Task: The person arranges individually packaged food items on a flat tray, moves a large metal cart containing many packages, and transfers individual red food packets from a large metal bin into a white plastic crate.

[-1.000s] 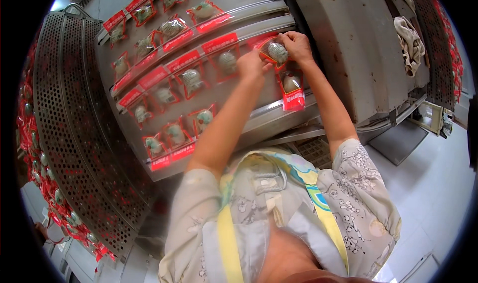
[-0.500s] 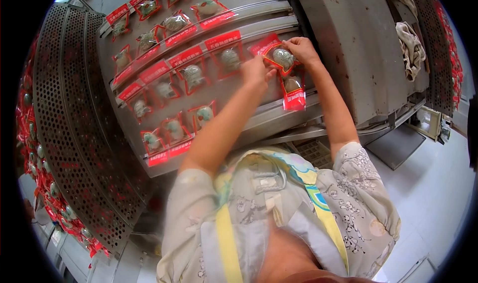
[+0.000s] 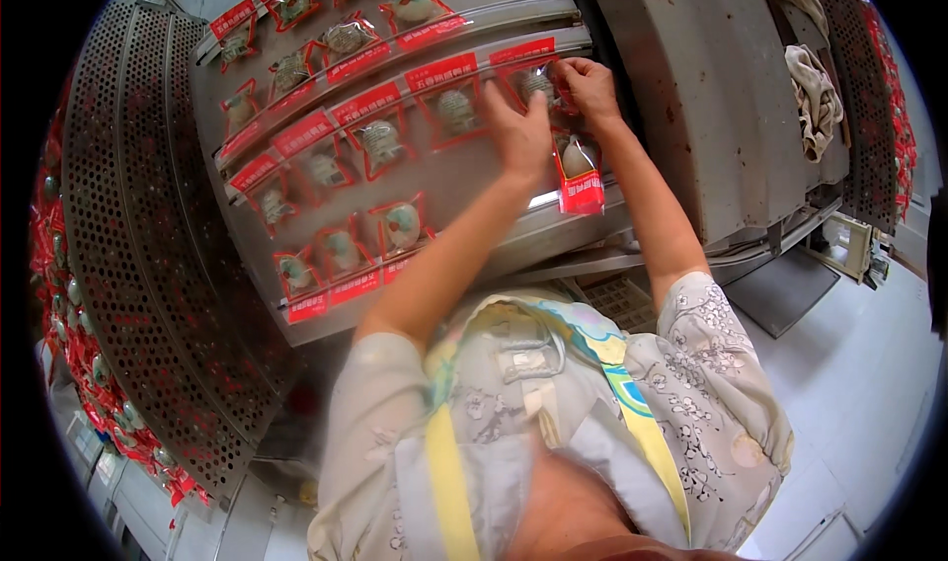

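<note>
My right hand (image 3: 591, 92) pinches the right edge of a clear, red-topped egg packet (image 3: 534, 84) lying at the right end of the middle row. My left hand (image 3: 518, 134) is at the packet's left side, fingers apart, its thumb over the packet. Left of it lies another egg packet (image 3: 455, 112), its red end across the metal bar. Below my right hand is an egg packet (image 3: 580, 171) with its red end toward me, partly covered by that hand. Further packets, including one egg packet (image 3: 381, 141), lie in rows on the metal plate (image 3: 464, 181).
A curved perforated metal guard (image 3: 148, 215) stands at the left, with many egg packets (image 3: 84, 339) beyond it. A grey metal housing (image 3: 701, 97) borders the plate on the right; a cloth (image 3: 815, 97) hangs there. Tiled floor (image 3: 849, 383) lies at lower right.
The egg packet between my hands has gone from held up to lying flat, its red end on the bar. My left hand has loosened its fingers; my right has shifted slightly up.
</note>
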Motion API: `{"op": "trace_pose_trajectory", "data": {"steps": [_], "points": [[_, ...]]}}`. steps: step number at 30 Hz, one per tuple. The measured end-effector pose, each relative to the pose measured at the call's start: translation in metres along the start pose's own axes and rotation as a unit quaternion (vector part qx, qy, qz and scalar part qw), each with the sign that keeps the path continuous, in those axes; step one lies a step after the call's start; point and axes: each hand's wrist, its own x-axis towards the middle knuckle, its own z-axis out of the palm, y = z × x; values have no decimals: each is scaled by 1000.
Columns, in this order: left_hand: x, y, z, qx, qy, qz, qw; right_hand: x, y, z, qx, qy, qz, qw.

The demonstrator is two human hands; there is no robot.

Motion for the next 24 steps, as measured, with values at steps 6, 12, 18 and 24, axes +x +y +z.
{"op": "trace_pose_trajectory", "data": {"steps": [6, 12, 18, 24], "points": [[-29, 22, -63, -20, -286, -31, 958, -6, -35, 5, -290, 136, -264, 910], [-32, -12, -50, 138, -456, -123, 870, 15, -51, 31, -344, 62, -261, 900], [-36, -45, -24, 14, -541, -275, 795, 20, -49, 30, -336, 43, -191, 921], [-19, -49, -49, -117, -542, -555, 621, -41, -69, -15, -410, 22, -131, 903]]}}
